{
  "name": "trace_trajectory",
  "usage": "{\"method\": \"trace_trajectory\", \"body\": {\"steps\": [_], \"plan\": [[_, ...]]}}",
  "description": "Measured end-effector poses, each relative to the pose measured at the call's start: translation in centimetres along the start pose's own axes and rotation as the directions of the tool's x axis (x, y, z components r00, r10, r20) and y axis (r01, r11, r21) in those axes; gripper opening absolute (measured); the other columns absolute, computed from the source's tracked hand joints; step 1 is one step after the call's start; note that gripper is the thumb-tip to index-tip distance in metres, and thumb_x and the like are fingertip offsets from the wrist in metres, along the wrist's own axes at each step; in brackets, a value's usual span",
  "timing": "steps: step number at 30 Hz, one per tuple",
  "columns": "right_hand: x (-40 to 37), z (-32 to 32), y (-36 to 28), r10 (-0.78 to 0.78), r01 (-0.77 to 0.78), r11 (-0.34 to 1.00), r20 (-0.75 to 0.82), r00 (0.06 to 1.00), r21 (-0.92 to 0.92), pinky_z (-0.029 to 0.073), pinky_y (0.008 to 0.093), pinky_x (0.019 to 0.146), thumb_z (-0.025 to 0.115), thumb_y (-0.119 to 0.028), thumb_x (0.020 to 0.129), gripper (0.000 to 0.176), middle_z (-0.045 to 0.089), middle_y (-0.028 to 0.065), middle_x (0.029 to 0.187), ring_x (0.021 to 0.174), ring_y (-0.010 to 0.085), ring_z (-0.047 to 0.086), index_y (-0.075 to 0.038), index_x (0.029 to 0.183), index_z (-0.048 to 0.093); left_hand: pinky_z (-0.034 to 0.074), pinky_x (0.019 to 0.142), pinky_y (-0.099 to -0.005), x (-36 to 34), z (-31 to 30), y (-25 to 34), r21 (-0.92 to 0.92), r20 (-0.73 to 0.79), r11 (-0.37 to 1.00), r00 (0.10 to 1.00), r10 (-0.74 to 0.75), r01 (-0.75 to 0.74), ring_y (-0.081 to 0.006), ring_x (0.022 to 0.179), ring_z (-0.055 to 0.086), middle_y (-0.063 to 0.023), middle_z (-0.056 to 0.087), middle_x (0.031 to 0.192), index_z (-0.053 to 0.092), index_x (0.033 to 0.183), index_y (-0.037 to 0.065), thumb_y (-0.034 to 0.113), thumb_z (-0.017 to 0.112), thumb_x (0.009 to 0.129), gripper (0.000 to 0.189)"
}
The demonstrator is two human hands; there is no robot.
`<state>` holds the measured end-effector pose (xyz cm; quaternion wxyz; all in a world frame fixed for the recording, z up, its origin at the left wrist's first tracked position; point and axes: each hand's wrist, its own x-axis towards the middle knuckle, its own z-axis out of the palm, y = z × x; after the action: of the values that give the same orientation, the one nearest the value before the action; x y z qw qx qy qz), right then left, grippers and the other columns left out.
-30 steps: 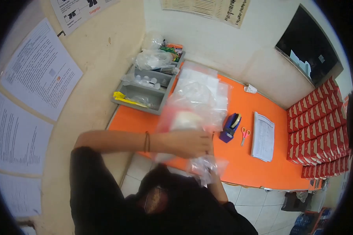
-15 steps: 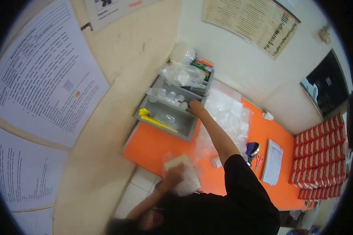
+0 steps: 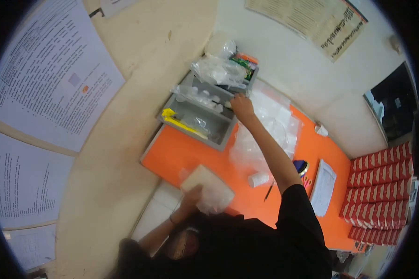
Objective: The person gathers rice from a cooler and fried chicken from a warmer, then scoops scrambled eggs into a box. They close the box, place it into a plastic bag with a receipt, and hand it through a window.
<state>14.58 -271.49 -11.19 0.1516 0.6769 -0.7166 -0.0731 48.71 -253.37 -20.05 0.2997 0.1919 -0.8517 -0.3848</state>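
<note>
My left hand [image 3: 191,201] is closed on a cream-coloured, block-like packet [image 3: 204,180] with clear plastic about it, held over the near edge of the orange table. Up at the grey divided tray [image 3: 165,122], my right hand [image 3: 242,108] is at the right end of the middle compartment, its fingers curled together. What those fingers hold, if anything, is hidden. Small white bottles [image 3: 204,98] lie in that compartment, to the left of this hand. A yellow strip [image 3: 184,125] and some clear plastic are in the front compartment.
Clear plastic bags [image 3: 263,135] cover the orange table [image 3: 172,156] right of the tray. Near my right arm are a white roll [image 3: 258,179], a dark pen [image 3: 268,191] and a tape dispenser [image 3: 301,166]. Red boxes [image 3: 377,186] are stacked at the right, beyond a paper pad [image 3: 322,188].
My right hand has risen slightly from inside the middle compartment to its right edge. The packet in my left hand has shifted and tilted. The whole view has moved a little.
</note>
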Motion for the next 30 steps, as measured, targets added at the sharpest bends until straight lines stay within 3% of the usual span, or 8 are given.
{"method": "trace_trajectory", "body": {"steps": [3,4,6,11,21,23,27,30], "plan": [[-3.7,-1.3,1.6,-0.01,0.065,0.979,-0.272,0.962,0.191,0.055,0.0365,0.071,0.056,-0.006,0.08,0.011,0.06,0.0136,0.095,0.092,0.0291,0.062,-0.001,0.09,0.059,0.048,0.075,-0.0399,2.3,-1.6,2.2,-0.022,0.088,0.999,0.995,-0.048,0.05,-0.0342,0.089,0.058,-0.0159,0.057,0.095,0.063,0.1,0.002,0.019,0.064,0.077,0.028],[-4.5,-0.9,1.7,0.002,0.052,0.98,-0.27,0.963,0.193,0.055,0.0365,0.071,0.056,-0.006,0.08,0.011,0.06,0.0136,0.095,0.092,0.0291,0.062,-0.001,0.09,0.059,0.048,0.074,-0.0399,2.5,-1.4,2.4,0.013,0.097,0.999,0.995,-0.033,0.032,-0.035,0.088,0.057,-0.0171,0.056,0.095,0.062,0.099,0.001,0.018,0.063,0.078,0.027],[-5.3,0.9,1.3,0.074,0.044,0.913,-0.271,0.96,0.406,0.054,0.0367,0.072,0.055,-0.003,0.079,0.008,0.058,0.0144,0.087,0.087,0.0302,0.061,-0.001,0.085,0.058,0.048,0.074,-0.0411,2.0,0.4,0.8,0.052,0.14,0.997,0.988,-0.064,0.057,-0.0366,0.087,0.057,-0.0188,0.055,0.095,0.061,0.096,0.001,0.016,0.061,0.078,0.024],[-5.2,4.1,0.8,0.111,0.036,0.832,-0.23,0.967,0.554,0.052,0.0405,0.078,0.054,-0.001,0.079,0.01,0.059,0.0155,0.088,0.091,0.0319,0.06,0.001,0.086,0.061,0.048,0.073,-0.0413,3.1,1.4,1.5,0.002,0.079,1.0,0.997,-0.017,0.017,-0.0363,0.086,0.057,-0.0191,0.055,0.093,0.061,0.097,0.0,0.014,0.061,0.078,0.023],[-6.7,3.1,0.9,-0.043,0.168,0.812,-0.231,0.972,0.558,0.049,0.0386,0.083,0.055,-0.001,0.077,0.03,0.056,0.0142,0.097,0.098,0.031,0.055,-0.004,0.105,0.067,0.049,0.078,-0.0405,2.5,1.4,2.3,0.045,0.007,0.997,0.998,-0.062,0.062,-0.0357,0.091,0.058,-0.0183,0.058,0.097,0.063,0.103,0.001,0.019,0.063,0.079,0.03],[-7.3,2.6,1.0,-0.039,0.119,0.805,-0.148,0.988,0.581,0.049,0.0379,0.085,0.056,-0.005,0.08,0.033,0.054,0.015,0.102,0.101,0.031,0.053,-0.008,0.111,0.066,0.049,0.078,-0.0407,2.6,1.7,2.1,0.087,-0.028,0.996,1.0,0.001,0.001,-0.0357,0.091,0.058,-0.0184,0.059,0.098,0.063,0.104,0.001,0.019,0.063,0.079,0.031],[-7.4,2.2,1.0,-0.019,0.032,0.818,-0.03,0.999,0.574,0.05,0.0398,0.085,0.054,-0.005,0.082,0.039,0.053,0.0162,0.105,0.105,0.0327,0.053,-0.014,0.119,0.063,0.049,0.079,-0.0408,3.0,0.9,3.3,0.049,0.038,0.998,0.998,-0.04,0.038,-0.0364,0.092,0.057,-0.0196,0.058,0.097,0.063,0.104,0.0,0.018,0.062,0.079,0.03],[-6.7,2.2,1.2,-0.072,0.013,0.88,0.106,0.992,0.474,0.05,0.042,0.085,0.052,-0.001,0.083,0.054,0.057,0.0199,0.105,0.104,0.0339,0.054,-0.023,0.132,0.054,0.049,0.08,-0.0402,1.7,2.2,1.2,0.1,0.027,0.995,0.999,-0.027,0.024,-0.0369,0.092,0.057,-0.0203,0.057,0.095,0.062,0.103,0.0,0.015,0.06,0.079,0.029]]}}
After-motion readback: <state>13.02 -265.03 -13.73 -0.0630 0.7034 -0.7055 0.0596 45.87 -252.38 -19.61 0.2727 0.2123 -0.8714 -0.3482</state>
